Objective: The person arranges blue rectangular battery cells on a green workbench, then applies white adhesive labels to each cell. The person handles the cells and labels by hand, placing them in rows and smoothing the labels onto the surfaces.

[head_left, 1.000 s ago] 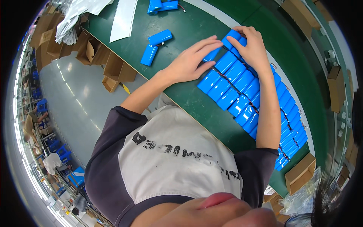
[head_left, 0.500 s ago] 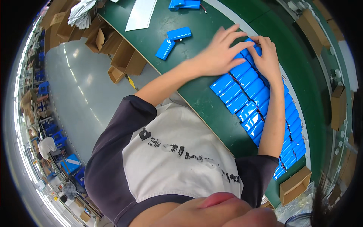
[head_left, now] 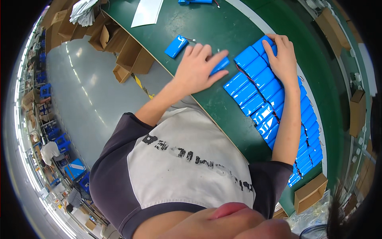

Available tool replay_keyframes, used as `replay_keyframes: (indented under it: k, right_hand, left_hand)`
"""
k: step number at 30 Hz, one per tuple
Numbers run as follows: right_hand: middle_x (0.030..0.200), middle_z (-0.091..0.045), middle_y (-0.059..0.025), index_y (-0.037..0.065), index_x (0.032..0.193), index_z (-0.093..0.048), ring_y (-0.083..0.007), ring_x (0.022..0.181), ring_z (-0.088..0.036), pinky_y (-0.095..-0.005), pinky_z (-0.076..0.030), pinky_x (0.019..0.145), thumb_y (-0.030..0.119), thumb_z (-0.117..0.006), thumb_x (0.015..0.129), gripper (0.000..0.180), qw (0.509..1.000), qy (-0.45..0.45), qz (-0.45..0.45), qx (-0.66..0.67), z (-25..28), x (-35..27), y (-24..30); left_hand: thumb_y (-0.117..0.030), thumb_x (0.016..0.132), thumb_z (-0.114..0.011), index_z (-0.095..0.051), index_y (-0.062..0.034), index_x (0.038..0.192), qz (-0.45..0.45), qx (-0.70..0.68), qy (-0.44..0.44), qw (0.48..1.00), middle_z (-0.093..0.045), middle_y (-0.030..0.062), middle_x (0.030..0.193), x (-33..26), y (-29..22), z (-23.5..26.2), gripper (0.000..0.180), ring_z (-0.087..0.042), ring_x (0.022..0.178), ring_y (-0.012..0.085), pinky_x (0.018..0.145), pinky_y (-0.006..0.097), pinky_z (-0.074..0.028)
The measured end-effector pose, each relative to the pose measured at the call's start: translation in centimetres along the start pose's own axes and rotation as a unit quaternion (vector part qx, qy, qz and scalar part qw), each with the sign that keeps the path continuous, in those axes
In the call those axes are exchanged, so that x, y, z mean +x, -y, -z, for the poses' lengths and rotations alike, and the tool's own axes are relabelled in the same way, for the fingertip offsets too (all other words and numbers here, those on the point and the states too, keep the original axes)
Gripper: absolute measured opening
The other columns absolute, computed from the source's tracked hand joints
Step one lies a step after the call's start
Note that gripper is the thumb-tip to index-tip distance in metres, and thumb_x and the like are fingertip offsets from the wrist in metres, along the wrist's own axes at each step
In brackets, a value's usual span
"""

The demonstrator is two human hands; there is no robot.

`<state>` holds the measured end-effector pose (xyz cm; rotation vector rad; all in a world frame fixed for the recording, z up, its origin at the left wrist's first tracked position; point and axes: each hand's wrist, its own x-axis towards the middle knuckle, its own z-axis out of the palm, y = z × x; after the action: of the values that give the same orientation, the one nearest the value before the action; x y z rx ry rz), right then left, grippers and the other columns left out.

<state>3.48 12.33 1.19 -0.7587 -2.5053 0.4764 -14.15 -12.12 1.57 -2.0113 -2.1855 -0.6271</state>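
My left hand [head_left: 195, 69] is closed around a blue battery pack [head_left: 220, 66], thumb and fingers on either side of it and part of it hidden. This pack is just left of the tightly laid rows of blue battery packs [head_left: 252, 105], whose dark and red leads run between the rows. At the far end of the rows my right hand [head_left: 282, 57] has its thumb and bent fingers round an end pack [head_left: 263, 44]; its fingertips are partly hidden. A single blue battery pack [head_left: 176, 46] with a short lead lies beyond my left hand.
The green table [head_left: 211, 24] carries a white sheet [head_left: 147, 12] and more blue packs [head_left: 195, 1] at its far end. Open cardboard boxes [head_left: 133, 55] stand off its left edge. Another cardboard box [head_left: 311, 194] sits at the near right, beside clear plastic.
My left hand has moved left and nearer, away from the rows, and now holds one of the two loose packs. My right hand stays at the far end of the rows.
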Motion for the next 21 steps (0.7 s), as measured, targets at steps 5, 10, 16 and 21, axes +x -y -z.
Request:
replay_keyframes:
  k: [5, 10, 16, 21]
  right_hand:
    - [0.115, -0.066, -0.0105, 0.009, 0.121, -0.071, -0.0321, 0.108, -0.061, -0.0426, -0.05, 0.097, 0.034, -0.066, 0.099, 0.034, 1.0, -0.003, 0.001, -0.01, 0.0, 0.0, 0.2]
    - [0.115, -0.066, -0.011, 0.008, 0.121, -0.07, -0.0322, 0.108, -0.061, -0.0431, -0.05, 0.097, 0.035, -0.065, 0.099, 0.035, 1.0, 0.011, -0.008, -0.019, -0.1, 0.2, 0.4]
    - [0.115, -0.065, -0.0104, 0.009, 0.121, -0.07, -0.0313, 0.107, -0.061, -0.043, -0.05, 0.097, 0.035, -0.064, 0.099, 0.035, 1.0, 0.005, -0.008, -0.023, 0.0, 0.0, 0.5]
    - [0.115, -0.065, -0.01, 0.01, 0.121, -0.07, -0.0309, 0.107, -0.061, -0.0428, -0.05, 0.096, 0.035, -0.064, 0.1, 0.034, 1.0, 0.009, -0.024, -0.012, 0.1, 0.0, 0.6]
  left_hand:
    - [-0.043, 0.093, -0.07, -0.049, -0.007, 0.148, -0.003, -0.064, 0.009, 0.998, -0.047, 0.0206, 0.141, 0.3, -2.4, -1.8, 0.069, -0.046, 0.132, 0.0429, 0.111, 0.053, -0.037]
    - [-0.032, 0.09, -0.073, -0.051, -0.0082, 0.147, -0.062, -0.211, 0.003, 0.975, -0.044, 0.0198, 0.152, 2.2, -2.9, -2.2, 0.065, -0.034, 0.149, 0.0443, 0.123, 0.06, -0.027]
    - [-0.021, 0.092, -0.074, -0.064, -0.0143, 0.136, 0.103, 0.084, -0.122, 0.984, -0.055, 0.0103, 0.138, 0.0, 2.5, 1.5, 0.046, -0.049, 0.126, 0.0353, 0.104, 0.05, -0.04]
    - [-0.022, 0.093, -0.074, -0.064, -0.0089, 0.134, 0.138, -0.01, -0.086, 0.987, -0.058, 0.0151, 0.119, -2.0, 8.8, 0.4, 0.044, -0.057, 0.108, 0.0351, 0.092, 0.044, -0.05]
